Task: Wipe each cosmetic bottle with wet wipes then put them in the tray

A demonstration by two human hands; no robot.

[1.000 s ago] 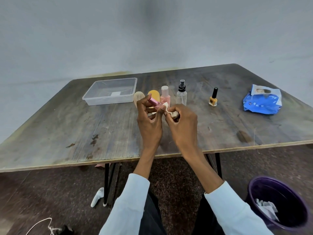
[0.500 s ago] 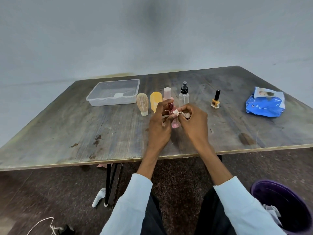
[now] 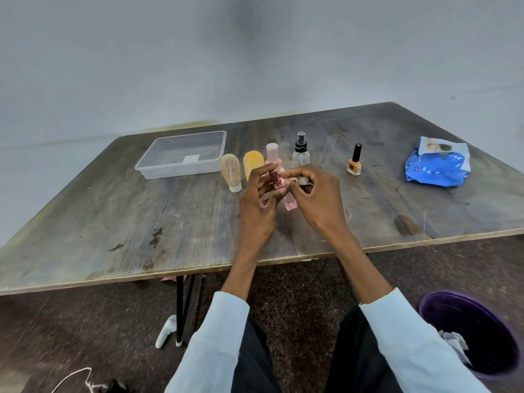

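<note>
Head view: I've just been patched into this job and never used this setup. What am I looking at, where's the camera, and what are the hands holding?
There is no robot here: a person works with bare hands, and the single camera sits on their head, looking forward and down. The left hand grips a small pink bottle while the right hand pinches a wet wipe against it. On the wooden table stand a beige tube, an orange tube, a pink bottle with a pale cap, a clear spray bottle and a yellow nail polish. The clear tray at far left holds no bottles yet. The blue wipes pack lies at the right; a purple bin stands on the floor.
</note>
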